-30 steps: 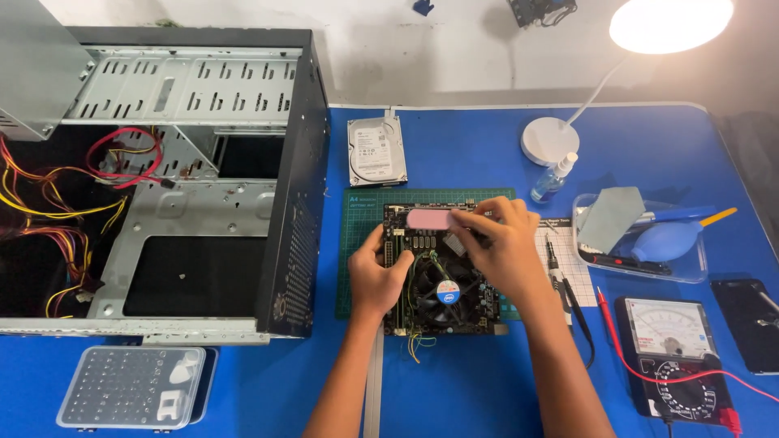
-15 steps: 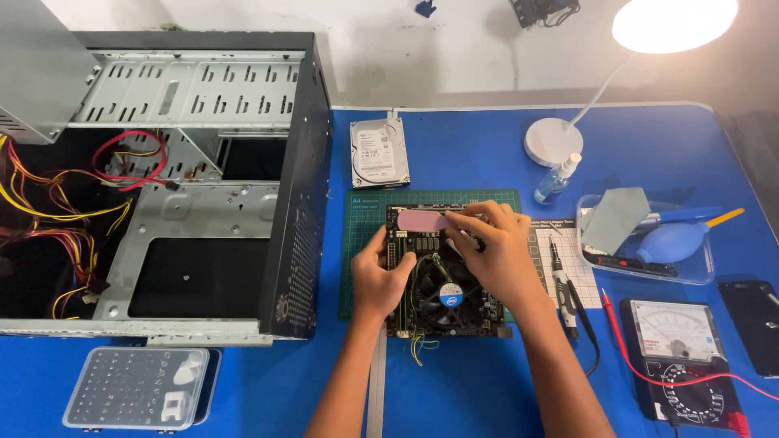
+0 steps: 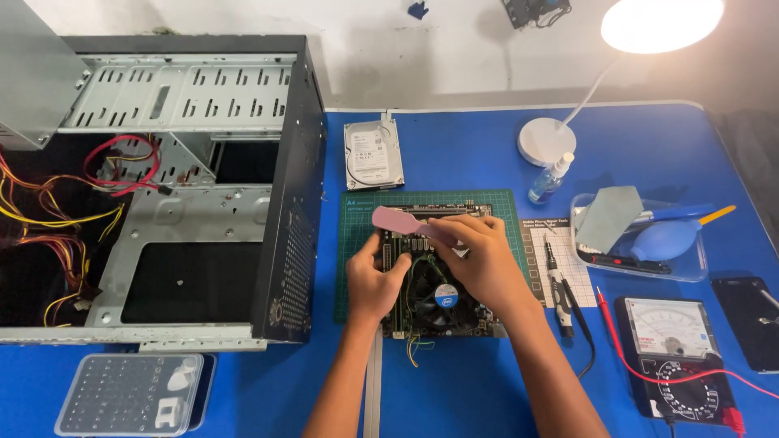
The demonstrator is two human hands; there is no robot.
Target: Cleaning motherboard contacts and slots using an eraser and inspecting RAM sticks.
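Observation:
A computer motherboard [image 3: 438,312] with a round black cooler fan lies on a green cutting mat [image 3: 357,243] in the middle of the blue table. My left hand [image 3: 375,280] grips the board's left edge. My right hand [image 3: 479,259] rests over the board's upper right part and holds a pink brush [image 3: 398,221] by its handle. The brush's wide head points up and to the left, over the board's top left corner.
An open black computer case [image 3: 203,186] with coloured wires lies at the left. A hard drive [image 3: 373,154] sits behind the mat. A lamp base [image 3: 546,140], spray bottle [image 3: 549,180], clear tool tray [image 3: 641,239], screwdrivers [image 3: 560,280], multimeter [image 3: 673,357], phone [image 3: 751,312] and a bit box [image 3: 130,395] surround the mat.
The pink brush has swung from lying flat across the board's top edge to a tilt toward the upper left. My left hand has stayed on the board's left edge.

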